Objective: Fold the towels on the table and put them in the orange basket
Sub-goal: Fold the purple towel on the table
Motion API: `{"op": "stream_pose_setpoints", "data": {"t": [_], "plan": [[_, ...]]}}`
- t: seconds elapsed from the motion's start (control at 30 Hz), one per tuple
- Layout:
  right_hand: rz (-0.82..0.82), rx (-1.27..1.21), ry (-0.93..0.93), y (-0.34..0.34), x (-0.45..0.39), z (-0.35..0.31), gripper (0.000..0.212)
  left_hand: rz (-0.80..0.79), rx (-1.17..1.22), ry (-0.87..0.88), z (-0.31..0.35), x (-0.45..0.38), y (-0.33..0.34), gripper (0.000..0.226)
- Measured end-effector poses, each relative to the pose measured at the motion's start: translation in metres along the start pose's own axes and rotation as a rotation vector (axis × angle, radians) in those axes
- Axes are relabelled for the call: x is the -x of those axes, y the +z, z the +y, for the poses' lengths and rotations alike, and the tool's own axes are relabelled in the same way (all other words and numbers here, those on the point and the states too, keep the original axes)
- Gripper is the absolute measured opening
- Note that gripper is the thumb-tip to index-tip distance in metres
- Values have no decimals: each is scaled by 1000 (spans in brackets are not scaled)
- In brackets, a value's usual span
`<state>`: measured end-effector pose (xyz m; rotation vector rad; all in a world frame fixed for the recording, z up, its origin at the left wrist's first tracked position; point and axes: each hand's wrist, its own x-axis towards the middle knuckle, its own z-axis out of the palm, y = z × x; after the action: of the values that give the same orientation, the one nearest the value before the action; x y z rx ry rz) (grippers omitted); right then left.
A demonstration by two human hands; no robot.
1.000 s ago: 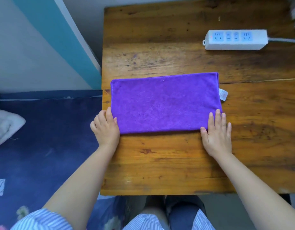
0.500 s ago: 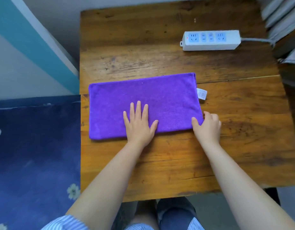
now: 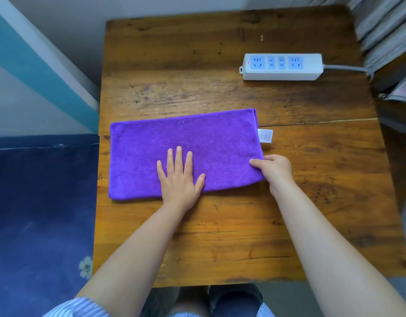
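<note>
A purple towel [image 3: 186, 143], folded into a long rectangle, lies flat on the wooden table [image 3: 243, 225]. A white label [image 3: 265, 135] sticks out at its right edge. My left hand [image 3: 179, 177] presses flat on the towel's near middle, fingers straight and spread. My right hand [image 3: 274, 169] pinches the towel's near right corner, thumb on top of the cloth and fingers curled beneath. No orange basket is in view.
A white power strip [image 3: 282, 66] with blue sockets lies at the table's far right, its grey cable running off to the right. Stacked grey things [image 3: 389, 42] stand beside the table's right edge. A blue carpet [image 3: 37, 213] covers the floor on the left.
My left hand has moved from the towel's near left corner to its middle. My right hand has gone from lying flat at the right corner to pinching it. The view has shifted.
</note>
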<state>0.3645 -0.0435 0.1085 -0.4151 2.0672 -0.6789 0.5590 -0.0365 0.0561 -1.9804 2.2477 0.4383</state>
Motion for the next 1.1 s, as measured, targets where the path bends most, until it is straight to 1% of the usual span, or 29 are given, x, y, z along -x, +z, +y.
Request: {"op": "stream_pose_setpoints", "data": {"t": [0.07, 0.13, 0.2, 0.3, 0.37, 0.47, 0.53, 0.63, 0.77, 0.83, 0.9, 0.97, 1.1], "plan": [[-79, -43, 34, -5, -6, -8, 12, -6, -3, -5, 2, -1, 0, 68], [-176, -42, 89, -7, -12, -18, 20, -15, -14, -17, 2, -2, 0, 68], [-235, -20, 98, -5, -14, -24, 23, -40, -31, -16, 1, -2, -1, 69], [-247, -1, -7, -3, -11, -28, 29, -57, -12, 11, -3, -2, -5, 68], [-269, -40, -81, -3, -5, -29, 31, -30, 54, 25, -9, -2, -9, 64], [-329, -84, -184, 5, 13, -38, 29, 44, 147, -27, -27, 4, -20, 55], [-353, -66, -275, 20, 29, -47, 27, 75, 177, -59, -46, 9, -28, 51], [-322, 39, -408, 54, 53, -59, 32, 91, 192, -65, -79, 17, -36, 46], [-289, 184, -452, 111, 81, -64, 34, 136, 220, -86, -124, 34, -44, 39], [-262, 309, -482, 140, 91, -64, 35, 113, 271, -105, -144, 39, -45, 37], [-237, 433, -498, 167, 100, -64, 36, 76, 348, -106, -161, 41, -44, 37], [-222, 489, -493, 190, 106, -63, 35, 83, 481, -130, -171, 42, -43, 33], [-189, 586, -512, 225, 113, -57, 33, 102, 723, -265, -185, 46, -42, 27]]}}
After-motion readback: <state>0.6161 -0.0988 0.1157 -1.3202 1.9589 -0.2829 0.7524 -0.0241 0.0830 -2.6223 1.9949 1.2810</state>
